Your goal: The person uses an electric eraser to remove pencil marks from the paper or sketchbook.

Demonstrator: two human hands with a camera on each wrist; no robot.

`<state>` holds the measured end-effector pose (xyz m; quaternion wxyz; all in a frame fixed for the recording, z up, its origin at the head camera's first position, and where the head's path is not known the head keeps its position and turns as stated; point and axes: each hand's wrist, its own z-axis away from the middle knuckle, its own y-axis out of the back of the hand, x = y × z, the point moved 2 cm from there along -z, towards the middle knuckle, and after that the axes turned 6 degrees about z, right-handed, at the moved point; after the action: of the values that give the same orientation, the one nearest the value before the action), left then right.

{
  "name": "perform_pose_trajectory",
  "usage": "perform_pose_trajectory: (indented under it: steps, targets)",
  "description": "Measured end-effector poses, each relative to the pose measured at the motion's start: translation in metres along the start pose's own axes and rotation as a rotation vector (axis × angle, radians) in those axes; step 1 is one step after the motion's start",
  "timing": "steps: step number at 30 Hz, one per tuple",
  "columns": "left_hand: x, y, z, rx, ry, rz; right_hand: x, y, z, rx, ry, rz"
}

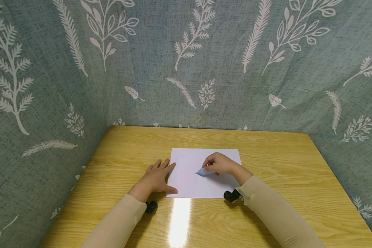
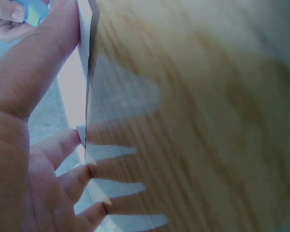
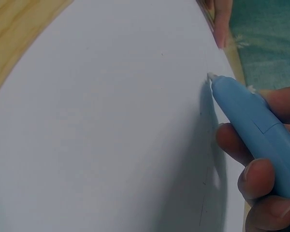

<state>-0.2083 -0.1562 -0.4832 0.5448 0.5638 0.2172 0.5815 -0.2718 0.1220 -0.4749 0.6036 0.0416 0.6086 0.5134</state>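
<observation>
While my left hand (image 1: 155, 179) lies spread at the paper (image 1: 186, 160)'s nine-o'clock edge, gripping nothing, my right hand (image 1: 222, 164) pinches the pen (image 3: 258, 128) over the paper's middle, tip (image 3: 213, 77) toward nine; I judge it light, stiff, smooth, best held just behind the tip.

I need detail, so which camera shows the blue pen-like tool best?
The right wrist view: the blue pen-like tool looks large, tip included. The head view shows it small; the left wrist view, only part, at top left.
</observation>
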Motion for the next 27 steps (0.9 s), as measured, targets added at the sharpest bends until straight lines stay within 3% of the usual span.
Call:
perform_pose_trajectory:
  steps: [27]
  targets:
    - [0.0, 0.0008, 0.001, -0.012, 0.009, -0.007, -0.0018, -0.0011, -0.0022, -0.006, -0.005, -0.001]
